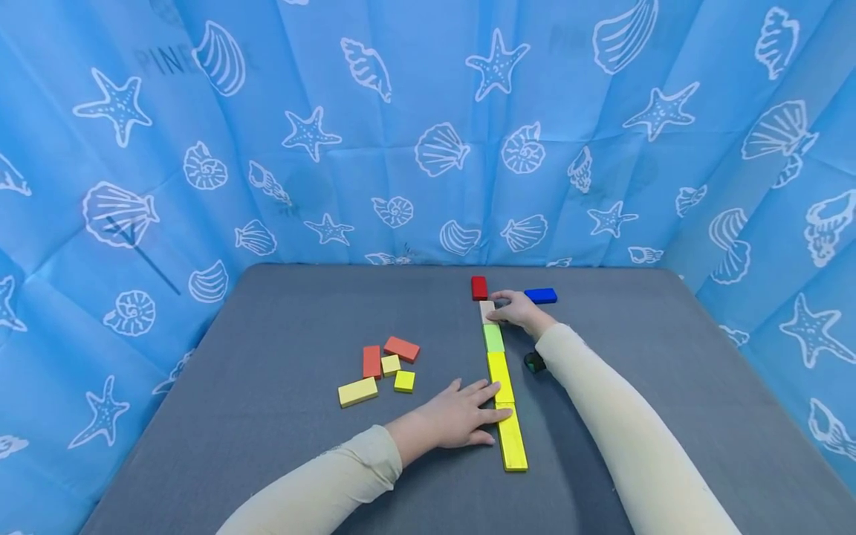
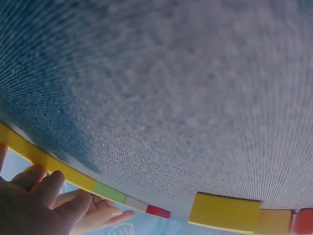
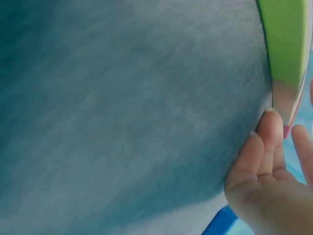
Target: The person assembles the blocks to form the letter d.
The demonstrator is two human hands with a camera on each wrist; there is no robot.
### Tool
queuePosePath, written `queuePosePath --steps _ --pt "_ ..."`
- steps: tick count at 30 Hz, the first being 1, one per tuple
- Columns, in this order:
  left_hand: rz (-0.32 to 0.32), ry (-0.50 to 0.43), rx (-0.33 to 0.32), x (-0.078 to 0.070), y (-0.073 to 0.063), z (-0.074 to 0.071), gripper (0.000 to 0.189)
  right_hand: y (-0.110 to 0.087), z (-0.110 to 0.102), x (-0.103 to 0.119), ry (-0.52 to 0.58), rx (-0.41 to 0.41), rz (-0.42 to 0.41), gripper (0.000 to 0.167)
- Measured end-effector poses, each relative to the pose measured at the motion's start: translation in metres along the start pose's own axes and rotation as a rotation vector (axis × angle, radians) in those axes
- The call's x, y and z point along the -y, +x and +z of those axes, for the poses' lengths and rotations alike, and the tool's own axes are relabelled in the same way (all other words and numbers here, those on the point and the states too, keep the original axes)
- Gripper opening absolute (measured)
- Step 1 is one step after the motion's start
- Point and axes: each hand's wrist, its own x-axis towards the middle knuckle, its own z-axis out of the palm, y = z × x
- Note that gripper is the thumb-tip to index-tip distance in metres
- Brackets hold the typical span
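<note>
A row of blocks runs up the table: two long yellow blocks point(image 1: 515, 449), a light green block point(image 1: 493, 338), a pale whitish block point(image 1: 487, 312) and, at the far end, a red block point(image 1: 478, 288). My left hand point(image 1: 458, 416) is spread, its fingertips resting on the two yellow blocks near their joint. Fingertips of my right hand point(image 1: 518, 310) touch the pale block from the right. The right wrist view shows these fingers point(image 3: 269, 127) against its side, close to the green block point(image 3: 286, 39).
A blue block point(image 1: 540, 296) lies just beyond my right hand. Left of the row sit orange-red blocks point(image 1: 371, 362), a long light yellow block point(image 1: 357, 392) and two small yellow blocks point(image 1: 404, 381). A small dark object point(image 1: 533, 362) lies by the right sleeve. A blue shell-patterned curtain point(image 1: 374, 171) surrounds the grey table point(image 1: 281, 312).
</note>
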Motion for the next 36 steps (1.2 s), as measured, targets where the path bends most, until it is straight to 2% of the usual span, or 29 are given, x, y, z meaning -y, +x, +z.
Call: queuePosePath --steps 6,12,18,24,31,36 --pt "-0.025 0.021 -0.005 -0.003 0.000 -0.001 0.060 -0.016 -0.008 -0.010 -0.036 0.057 -0.092 0.060" --pt "-0.042 0.024 -0.005 -0.004 0.003 0.000 0.059 -0.035 -0.016 -0.021 -0.129 0.092 -0.173 0.060" --pt "-0.059 0.076 -0.014 -0.009 0.005 -0.001 0.057 -0.051 -0.025 -0.031 -0.212 0.096 -0.238 0.060" --pt "-0.071 0.048 -0.015 -0.013 0.004 -0.002 0.057 -0.065 -0.036 -0.043 -0.233 0.100 -0.275 0.060" --pt "-0.049 0.014 -0.008 -0.009 0.004 0.000 0.061 -0.081 -0.038 -0.055 -0.338 0.160 -0.375 0.065" --pt "-0.048 0.003 -0.048 0.000 -0.001 -0.004 0.064 -0.103 -0.031 -0.062 -0.421 0.250 -0.473 0.070"
